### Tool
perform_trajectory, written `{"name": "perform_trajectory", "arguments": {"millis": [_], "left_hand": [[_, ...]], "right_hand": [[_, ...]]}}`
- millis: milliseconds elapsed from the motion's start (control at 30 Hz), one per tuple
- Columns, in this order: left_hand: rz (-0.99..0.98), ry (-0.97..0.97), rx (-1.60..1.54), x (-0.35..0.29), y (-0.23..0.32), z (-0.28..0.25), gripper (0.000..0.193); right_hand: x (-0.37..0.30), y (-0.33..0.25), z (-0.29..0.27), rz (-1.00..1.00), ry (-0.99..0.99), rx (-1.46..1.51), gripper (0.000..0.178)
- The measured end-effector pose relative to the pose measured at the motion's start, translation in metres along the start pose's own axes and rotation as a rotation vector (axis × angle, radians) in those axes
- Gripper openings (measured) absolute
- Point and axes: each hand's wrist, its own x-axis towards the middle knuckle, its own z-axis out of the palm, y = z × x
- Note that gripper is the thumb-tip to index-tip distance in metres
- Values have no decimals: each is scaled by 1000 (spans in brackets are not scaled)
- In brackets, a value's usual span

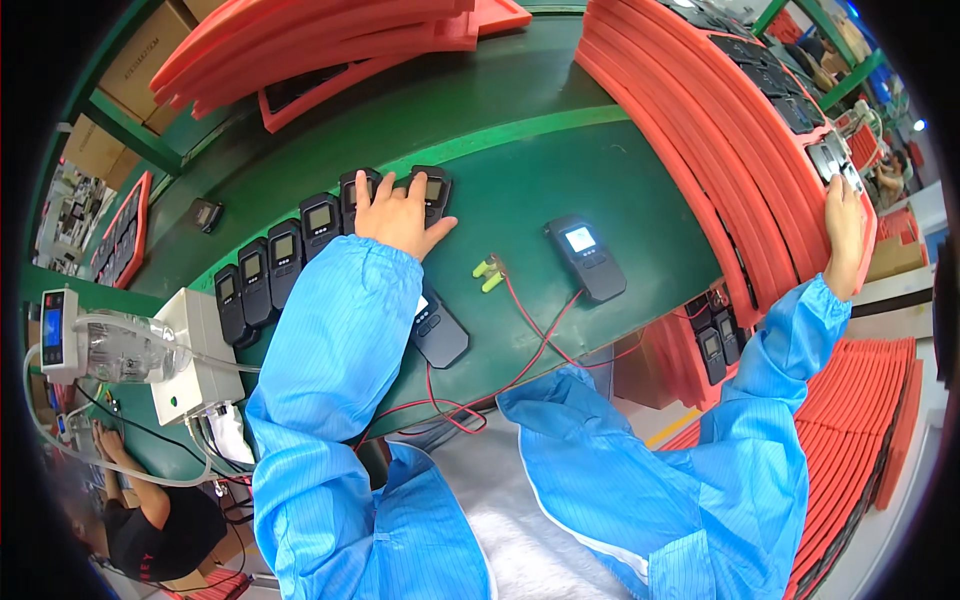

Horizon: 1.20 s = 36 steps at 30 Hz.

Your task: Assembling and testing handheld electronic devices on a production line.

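Note:
My left hand [400,215] lies with spread fingers over the right end of a slanting row of black handheld devices [285,255] with small grey screens. Its fingertips touch the last two devices of the row. Far to the right, my right hand [843,225] has its fingers closed at a light-reflecting handheld device [828,158] on the corner of the stacked red foam trays [720,150]. A lit device [585,258] lies on the green table [520,170], wired in red. Another wired device [440,330] is partly behind my left sleeve.
Two yellow-green connectors [490,273] on red wires lie mid-table. More red trays [330,50] are stacked at the back. A white box with tubing [190,360] and a clear jar [125,345] stand at left. Another person [165,520] works at lower left.

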Motion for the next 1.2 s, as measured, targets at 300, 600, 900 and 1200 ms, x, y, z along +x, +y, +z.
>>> {"name": "perform_trajectory", "arguments": {"millis": [300,600,900,1200], "left_hand": [[-53,34,-478,-10,10,-37,62],[-209,-163,-2054,-49,3,-37,72],[54,-112,-1919,-88,8,-22,91],[-40,19,-1966,-85,26,-23,92]], "right_hand": [[-84,-98,-41,-215,383,183,45],[-260,-295,4,-899,-234,842,34],[-277,-310,-17,-333,-651,1573,32],[-296,-306,-33,-536,-443,1383,54]]}}
